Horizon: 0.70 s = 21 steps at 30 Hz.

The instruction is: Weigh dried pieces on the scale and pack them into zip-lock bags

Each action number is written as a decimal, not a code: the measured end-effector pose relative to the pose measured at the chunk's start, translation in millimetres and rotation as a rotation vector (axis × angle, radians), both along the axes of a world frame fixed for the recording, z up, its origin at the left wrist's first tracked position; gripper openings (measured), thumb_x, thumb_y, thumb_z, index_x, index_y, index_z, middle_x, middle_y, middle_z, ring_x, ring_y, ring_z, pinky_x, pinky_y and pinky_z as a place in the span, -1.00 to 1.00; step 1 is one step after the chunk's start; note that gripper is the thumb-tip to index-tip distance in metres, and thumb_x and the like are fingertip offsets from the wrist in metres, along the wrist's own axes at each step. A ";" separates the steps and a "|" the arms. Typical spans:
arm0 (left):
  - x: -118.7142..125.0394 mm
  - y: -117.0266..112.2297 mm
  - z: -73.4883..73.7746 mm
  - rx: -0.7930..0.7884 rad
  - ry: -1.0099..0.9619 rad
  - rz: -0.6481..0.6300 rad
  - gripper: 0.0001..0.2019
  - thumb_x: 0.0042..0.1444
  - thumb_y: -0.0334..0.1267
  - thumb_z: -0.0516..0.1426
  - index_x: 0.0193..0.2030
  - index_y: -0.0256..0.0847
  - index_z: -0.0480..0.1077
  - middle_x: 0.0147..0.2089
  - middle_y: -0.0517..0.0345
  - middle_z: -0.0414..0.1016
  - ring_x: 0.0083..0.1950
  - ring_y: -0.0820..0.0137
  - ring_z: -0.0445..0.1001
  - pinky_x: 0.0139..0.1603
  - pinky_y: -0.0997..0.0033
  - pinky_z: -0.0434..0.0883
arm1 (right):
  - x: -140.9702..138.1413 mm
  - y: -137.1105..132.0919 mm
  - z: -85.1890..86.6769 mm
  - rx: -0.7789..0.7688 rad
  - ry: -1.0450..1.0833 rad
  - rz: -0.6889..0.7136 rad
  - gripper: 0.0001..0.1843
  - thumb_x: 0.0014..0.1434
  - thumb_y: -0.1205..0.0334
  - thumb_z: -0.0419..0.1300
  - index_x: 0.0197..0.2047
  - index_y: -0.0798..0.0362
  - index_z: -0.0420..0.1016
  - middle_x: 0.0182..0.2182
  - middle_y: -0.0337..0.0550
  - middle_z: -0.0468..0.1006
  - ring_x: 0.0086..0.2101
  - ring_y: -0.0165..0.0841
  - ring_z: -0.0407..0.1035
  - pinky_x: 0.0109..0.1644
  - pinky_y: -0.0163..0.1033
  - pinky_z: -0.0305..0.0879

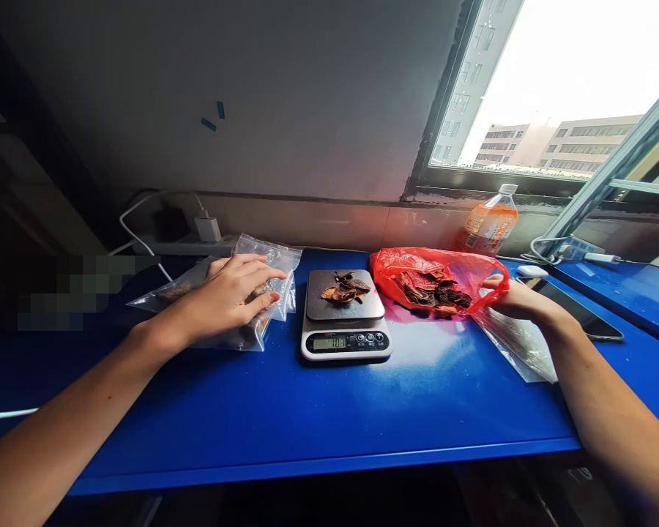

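Observation:
My left hand (pixel 225 296) lies over several clear zip bags (pixel 274 256) with brownish contents, its fingers stretched out and slightly apart. To its right stands a white kitchen scale (pixel 345 351) with a steel plate and a display that seems to read about 10. Dried brown slices (pixel 345 288) sit in a small heap on the plate. Just right of the scale, a red plastic bag (pixel 417 260) gapes towards me, with more dried dark slices (pixel 436 289) inside. My right hand (pixel 513 298) grips this bag's right edge; its fingertips are partly hidden by the red film.
An orange drink bottle (pixel 491 223) stands behind the red bag, by the window. Under my right wrist lies a clear bag (pixel 519 344), beside a dark phone (pixel 582 311) and a white case (pixel 532 271). A charger (pixel 207 227) with cable is at back left. The blue table (pixel 307 417) ends in front.

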<state>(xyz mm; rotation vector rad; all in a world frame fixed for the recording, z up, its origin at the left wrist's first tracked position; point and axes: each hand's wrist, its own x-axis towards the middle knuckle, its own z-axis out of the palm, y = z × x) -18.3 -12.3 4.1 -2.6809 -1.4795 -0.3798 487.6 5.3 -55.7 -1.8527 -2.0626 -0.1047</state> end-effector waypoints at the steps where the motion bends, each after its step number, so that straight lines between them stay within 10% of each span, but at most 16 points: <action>1: 0.0 0.1 -0.3 -0.003 0.000 0.001 -0.54 0.21 0.04 -0.08 0.12 -0.08 0.36 0.19 0.02 0.39 0.34 0.07 0.10 0.27 -0.10 0.01 | 0.9 0.6 -0.2 -0.028 0.006 0.025 -0.78 -0.06 0.42 0.23 -0.34 -0.03 0.62 -0.15 -0.16 0.62 -0.18 -0.33 0.49 -0.10 -0.41 0.34; 16: -2.3 -0.2 1.3 0.083 -0.046 -0.012 -0.58 0.19 0.03 -0.07 0.06 -0.04 0.40 0.11 0.08 0.45 0.27 0.09 0.22 0.25 -0.04 0.07 | 16.4 -19.3 20.0 -0.095 0.364 -0.173 -0.85 0.04 0.24 0.20 -0.28 0.04 0.53 -0.31 0.04 0.59 -0.35 -0.28 0.43 -0.26 -0.18 0.27; 21: -0.1 -4.5 4.5 0.127 -0.075 -0.037 -0.61 0.20 0.00 -0.06 0.03 -0.04 0.41 0.08 0.09 0.46 0.25 0.12 0.24 0.26 0.01 0.09 | 24.3 -46.0 43.9 0.243 0.854 -0.281 -0.84 -0.15 0.29 0.37 -0.42 0.02 0.51 -0.39 -0.02 0.52 -0.43 -0.37 0.36 -0.29 -0.16 0.28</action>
